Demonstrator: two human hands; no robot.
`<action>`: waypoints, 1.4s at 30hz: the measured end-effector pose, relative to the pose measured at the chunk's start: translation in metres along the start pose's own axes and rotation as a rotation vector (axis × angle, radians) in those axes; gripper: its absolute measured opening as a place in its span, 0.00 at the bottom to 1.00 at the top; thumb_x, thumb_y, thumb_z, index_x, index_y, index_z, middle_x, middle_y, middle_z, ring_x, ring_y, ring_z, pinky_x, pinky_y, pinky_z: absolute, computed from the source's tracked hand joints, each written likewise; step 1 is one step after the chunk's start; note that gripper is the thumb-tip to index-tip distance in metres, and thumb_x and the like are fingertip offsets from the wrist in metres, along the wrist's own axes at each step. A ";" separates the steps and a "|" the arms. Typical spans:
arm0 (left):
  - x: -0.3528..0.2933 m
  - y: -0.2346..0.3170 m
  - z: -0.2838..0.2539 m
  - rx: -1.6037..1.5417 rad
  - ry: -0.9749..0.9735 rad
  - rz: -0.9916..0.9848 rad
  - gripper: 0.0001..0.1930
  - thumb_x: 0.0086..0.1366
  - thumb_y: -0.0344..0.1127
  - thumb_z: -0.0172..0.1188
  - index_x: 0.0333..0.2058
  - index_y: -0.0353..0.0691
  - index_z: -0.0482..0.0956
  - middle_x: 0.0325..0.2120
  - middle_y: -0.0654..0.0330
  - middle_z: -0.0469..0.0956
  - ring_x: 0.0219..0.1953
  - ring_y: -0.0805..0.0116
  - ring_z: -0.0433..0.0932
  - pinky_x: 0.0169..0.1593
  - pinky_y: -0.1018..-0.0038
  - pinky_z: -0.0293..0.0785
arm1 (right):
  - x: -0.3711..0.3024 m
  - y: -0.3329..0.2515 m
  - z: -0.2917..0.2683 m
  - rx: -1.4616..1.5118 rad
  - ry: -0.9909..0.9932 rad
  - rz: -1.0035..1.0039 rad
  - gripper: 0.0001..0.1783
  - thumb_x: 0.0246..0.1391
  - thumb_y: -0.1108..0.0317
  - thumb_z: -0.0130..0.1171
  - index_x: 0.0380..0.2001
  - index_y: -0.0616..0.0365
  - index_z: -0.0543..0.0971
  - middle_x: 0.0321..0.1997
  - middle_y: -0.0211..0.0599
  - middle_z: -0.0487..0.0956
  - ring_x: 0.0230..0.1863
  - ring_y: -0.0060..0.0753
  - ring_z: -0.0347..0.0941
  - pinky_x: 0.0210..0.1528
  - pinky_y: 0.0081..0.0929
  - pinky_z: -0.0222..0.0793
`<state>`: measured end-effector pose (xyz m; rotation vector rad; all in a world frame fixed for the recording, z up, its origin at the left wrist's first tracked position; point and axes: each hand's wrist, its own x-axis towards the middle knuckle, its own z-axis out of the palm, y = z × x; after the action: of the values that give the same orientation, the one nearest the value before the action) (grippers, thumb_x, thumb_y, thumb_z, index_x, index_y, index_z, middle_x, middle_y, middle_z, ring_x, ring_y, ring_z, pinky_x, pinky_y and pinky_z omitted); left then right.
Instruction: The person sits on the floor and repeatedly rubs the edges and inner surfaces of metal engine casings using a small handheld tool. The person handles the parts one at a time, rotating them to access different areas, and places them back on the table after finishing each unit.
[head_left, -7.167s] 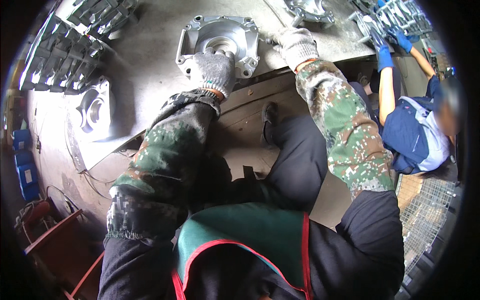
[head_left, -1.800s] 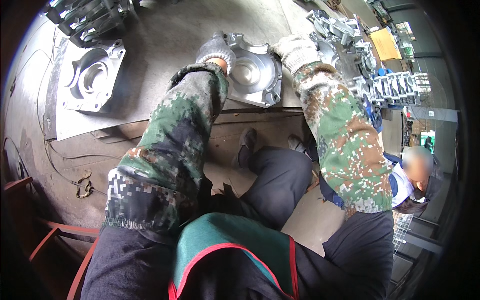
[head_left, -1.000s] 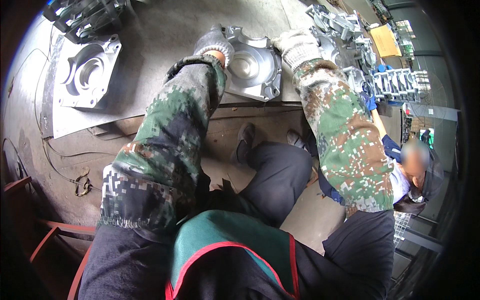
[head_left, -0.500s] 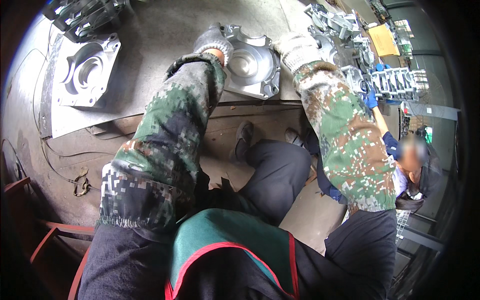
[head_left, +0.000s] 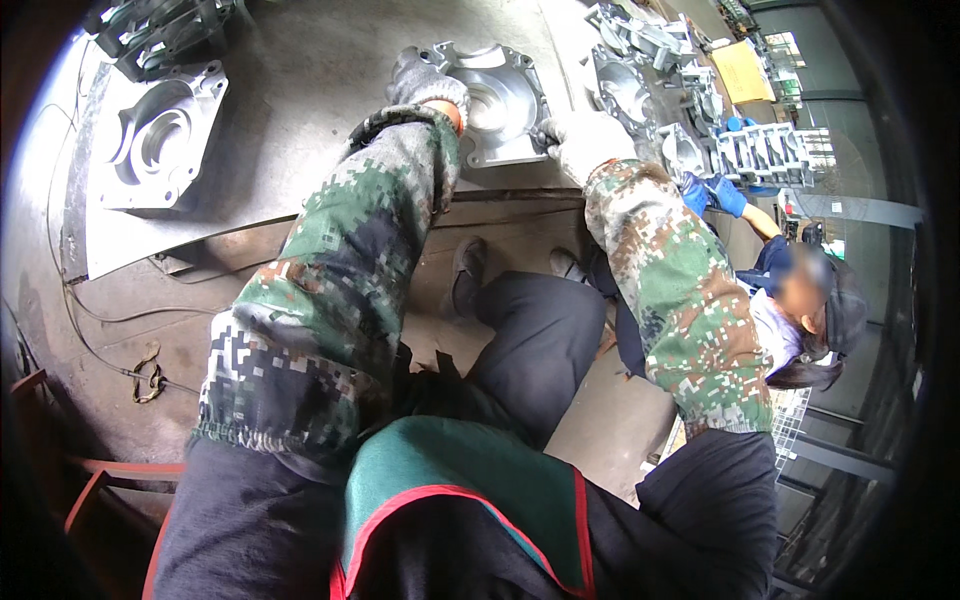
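A silvery cast metal housing with a round stepped recess lies on the grey metal table in front of me. My left hand, in a grey knit glove, holds the housing's left edge; its fingers are partly hidden. At the opposite edge, my right hand, in a whiter glove, has its fingers closed round the right side. A similar housing rests on the table's left part, touched by neither hand.
Dark-shadowed castings are piled at the far left. More castings stand along the right, near a yellow board. A co-worker's blue-gloved hands are among them. Cables run over the floor at left, beside a red metal frame.
The housing between my hands has turned, and its near edge now lies roughly level. My right hand has moved toward me along its side. The co-worker's hands have come together.
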<state>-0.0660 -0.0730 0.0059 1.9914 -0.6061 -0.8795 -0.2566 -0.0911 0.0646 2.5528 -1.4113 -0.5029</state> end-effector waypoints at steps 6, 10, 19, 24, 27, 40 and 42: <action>0.024 -0.018 0.016 0.005 0.071 0.062 0.21 0.55 0.31 0.62 0.49 0.39 0.73 0.46 0.46 0.79 0.53 0.49 0.77 0.54 0.63 0.75 | 0.005 -0.004 -0.001 -0.133 0.151 -0.102 0.12 0.53 0.65 0.56 0.40 0.39 0.83 0.35 0.38 0.82 0.40 0.46 0.79 0.45 0.40 0.74; 0.013 -0.013 0.007 0.065 0.009 0.091 0.17 0.57 0.30 0.60 0.47 0.39 0.74 0.43 0.46 0.80 0.50 0.47 0.79 0.52 0.62 0.76 | 0.006 -0.006 -0.001 -0.278 0.072 -0.138 0.11 0.53 0.66 0.54 0.37 0.40 0.83 0.34 0.38 0.83 0.38 0.45 0.80 0.43 0.40 0.74; 0.011 -0.006 0.008 0.080 -0.024 0.015 0.17 0.58 0.33 0.65 0.47 0.43 0.76 0.41 0.54 0.81 0.46 0.61 0.81 0.48 0.70 0.79 | -0.014 -0.007 -0.002 -0.242 0.130 -0.127 0.10 0.55 0.65 0.54 0.37 0.42 0.83 0.36 0.39 0.82 0.39 0.46 0.80 0.44 0.40 0.75; 0.023 -0.014 0.014 -0.013 -0.050 -0.026 0.19 0.52 0.36 0.66 0.43 0.37 0.78 0.38 0.49 0.82 0.45 0.56 0.82 0.47 0.65 0.78 | -0.007 0.002 0.008 -0.284 0.061 -0.095 0.11 0.56 0.60 0.55 0.39 0.45 0.84 0.36 0.43 0.82 0.40 0.46 0.80 0.45 0.39 0.75; 0.029 -0.036 0.013 0.125 -0.039 0.136 0.22 0.50 0.37 0.68 0.44 0.36 0.79 0.37 0.49 0.82 0.42 0.60 0.82 0.44 0.66 0.79 | -0.010 0.012 0.000 0.059 0.130 0.093 0.12 0.55 0.60 0.57 0.41 0.45 0.83 0.36 0.45 0.81 0.40 0.46 0.79 0.45 0.39 0.74; -0.031 -0.014 -0.031 1.070 -0.355 0.933 0.18 0.53 0.53 0.68 0.39 0.52 0.84 0.47 0.54 0.80 0.61 0.50 0.68 0.70 0.57 0.50 | 0.015 0.006 0.019 -0.109 0.052 0.293 0.16 0.59 0.56 0.50 0.40 0.47 0.84 0.39 0.46 0.83 0.43 0.50 0.80 0.46 0.45 0.76; -0.034 -0.027 -0.030 1.018 -0.248 0.964 0.24 0.50 0.55 0.71 0.42 0.49 0.84 0.42 0.54 0.82 0.54 0.51 0.75 0.66 0.60 0.60 | 0.040 0.013 0.032 -0.139 0.082 0.232 0.16 0.59 0.57 0.50 0.40 0.48 0.84 0.40 0.45 0.83 0.43 0.50 0.80 0.45 0.44 0.76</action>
<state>-0.0622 -0.0204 0.0061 1.9617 -2.2419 -0.1649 -0.2589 -0.1316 0.0313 2.2399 -1.5586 -0.4353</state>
